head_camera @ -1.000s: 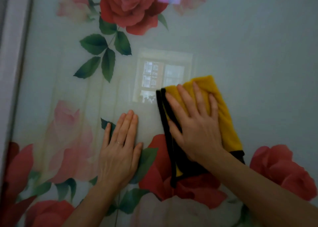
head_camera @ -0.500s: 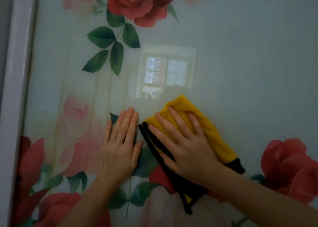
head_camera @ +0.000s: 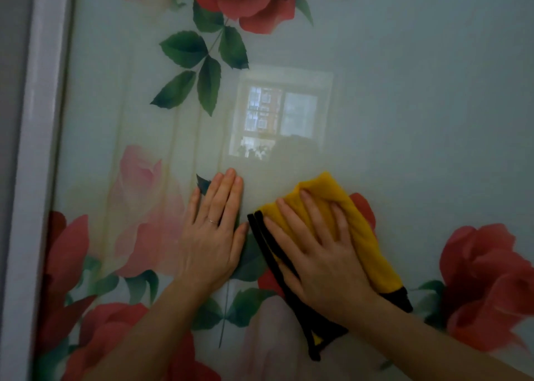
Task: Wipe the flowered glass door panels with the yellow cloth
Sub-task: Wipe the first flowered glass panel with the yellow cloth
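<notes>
A glass door panel (head_camera: 404,97) printed with red and pink roses and green leaves fills the view. My right hand (head_camera: 315,253) lies flat with spread fingers on a folded yellow cloth (head_camera: 367,236) with black edging and presses it against the glass at centre right. My left hand (head_camera: 213,236) rests flat on the glass just left of the cloth, fingers straight and together, a ring on one finger. Most of the cloth's middle is hidden under my right hand.
The panel's pale frame (head_camera: 40,149) runs down the left side, with a grey wall strip beyond it. A window's reflection (head_camera: 280,117) shows in the glass above my hands.
My right hand slid the cloth down and left over the glass, then slightly back right. My left hand stayed planted on the panel. The view shifted a little.
</notes>
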Available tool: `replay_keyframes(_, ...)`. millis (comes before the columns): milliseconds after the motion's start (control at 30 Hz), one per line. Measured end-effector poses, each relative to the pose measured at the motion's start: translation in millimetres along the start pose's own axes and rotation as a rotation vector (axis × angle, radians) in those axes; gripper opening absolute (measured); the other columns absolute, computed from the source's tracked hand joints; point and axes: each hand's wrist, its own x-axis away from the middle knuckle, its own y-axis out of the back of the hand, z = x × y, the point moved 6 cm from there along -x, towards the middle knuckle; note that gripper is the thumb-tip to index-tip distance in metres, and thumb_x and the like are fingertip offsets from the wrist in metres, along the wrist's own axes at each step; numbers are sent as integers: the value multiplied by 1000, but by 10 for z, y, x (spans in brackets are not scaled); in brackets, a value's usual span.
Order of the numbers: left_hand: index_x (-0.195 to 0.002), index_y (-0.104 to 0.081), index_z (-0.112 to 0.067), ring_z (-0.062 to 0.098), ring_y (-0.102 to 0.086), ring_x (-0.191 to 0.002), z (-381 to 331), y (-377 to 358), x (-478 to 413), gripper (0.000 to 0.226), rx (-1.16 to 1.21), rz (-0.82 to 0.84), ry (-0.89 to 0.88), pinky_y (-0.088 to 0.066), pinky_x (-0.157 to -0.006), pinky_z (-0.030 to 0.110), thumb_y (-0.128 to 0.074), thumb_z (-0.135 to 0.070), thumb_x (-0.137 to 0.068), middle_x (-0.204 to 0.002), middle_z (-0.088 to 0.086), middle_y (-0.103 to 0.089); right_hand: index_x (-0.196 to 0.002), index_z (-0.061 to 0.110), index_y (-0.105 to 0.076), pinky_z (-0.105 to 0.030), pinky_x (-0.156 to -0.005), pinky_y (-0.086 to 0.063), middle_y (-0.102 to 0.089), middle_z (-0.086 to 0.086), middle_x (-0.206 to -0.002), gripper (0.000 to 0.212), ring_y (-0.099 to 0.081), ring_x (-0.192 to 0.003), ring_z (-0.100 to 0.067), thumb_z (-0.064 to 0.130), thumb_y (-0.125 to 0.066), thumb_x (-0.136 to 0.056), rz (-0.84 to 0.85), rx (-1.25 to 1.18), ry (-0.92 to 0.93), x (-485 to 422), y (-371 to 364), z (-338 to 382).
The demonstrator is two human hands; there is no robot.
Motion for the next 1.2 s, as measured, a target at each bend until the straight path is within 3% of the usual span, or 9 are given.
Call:
replay_keyframes(133, -154, -32, -1, 28, -27, -151, -9, 6, -2, 56, 16, 11, -11, -14, -125, 48, -32, -29, -106, -162, 15, -28, -158, 25, -39, -58, -124, -14, -30, -5, -166, 59, -21, -155, -34, 46, -42, -102, -5, 7, 103, -87, 67, -243)
replay_keyframes(267, -154, -31, -1, 29, -27, -151, 1, -3, -5, 57, 14, 8, -12, -13, -126, 47, -36, -27, -103, -162, 15, -29, -157, 20, -40, -61, -122, -14, -32, -11, -165, 62, -24, -153, -39, 46, -43, -102, -89, 82, -143, -327, 165, -652)
replay_keyframes(400, -154, -32, -1, 28, -25, -152, 9, -2, 8, 57, 6, -2, -5, -14, -125, 47, -37, -26, -103, -162, 15, -29, -158, 21, -39, -64, -122, -14, -31, -12, -165, 60, -22, -154, -41, 41, -46, -101, -149, 58, -374, -287, 130, -447)
replay_keyframes(533, -155, -31, -3, 25, -22, -153, 22, 2, -13, 56, 0, 25, -17, -12, -126, 46, -35, -28, -105, -164, 13, -26, -157, 27, -40, -62, -123, -10, -28, -6, -167, 60, -17, -156, -38, 43, -52, -100, -60, -41, -139, -178, 9, -5)
replay_keyframes(633, -157, -28, -6, 25, -19, -154, 138, 10, -103, 58, -29, 79, -16, -11, -125, 48, -33, -30, -104, -165, 11, -23, -157, 29, -41, -59, -124, -10, -30, -3, -167, 60, -19, -156, -33, 45, -51, -100, -58, -46, -40, -313, 50, -100)
replay_keyframes(900, -157, -27, -6, 26, -18, -154, 338, 69, -308, 59, -35, 41, 74, -12, -125, 47, -30, -36, -106, -166, 12, -22, -156, 22, -42, -64, -120, -16, -37, -10, -163, 58, -28, -151, -40, 42, -44, -101, -273, 80, -433, -1425, 165, -707)
replay_keyframes(1000, -158, -25, -6, 24, -15, -155, 403, 57, -355, 60, -41, 51, 78, -7, -126, 44, -25, -38, -108, -166, 11, -19, -156, 24, -42, -65, -121, -15, -35, -9, -164, 56, -24, -153, -42, 43, -42, -103, -242, 63, -293, -1331, 97, -388)
replay_keyframes(1133, -161, -13, -7, 22, -8, -155, 977, 176, -563, 66, -71, 46, 330, 1, -125, 38, -23, -39, -104, -168, 10, -9, -155, 24, -44, -64, -121, -14, -36, -8, -163, 56, -24, -153, -40, 46, -42, -104, -193, -7, -98, -1206, 58, -132)
replay_keyframes(1200, -162, -10, -9, 19, -6, -156, 1164, 228, -621, 67, -75, 85, 295, 0, -126, 38, -24, -40, -104, -169, 7, -6, -155, 23, -44, -63, -121, -14, -37, -8, -163, 58, -25, -153, -39, 47, -43, -102, -194, -9, -89, -1302, 57, -179)
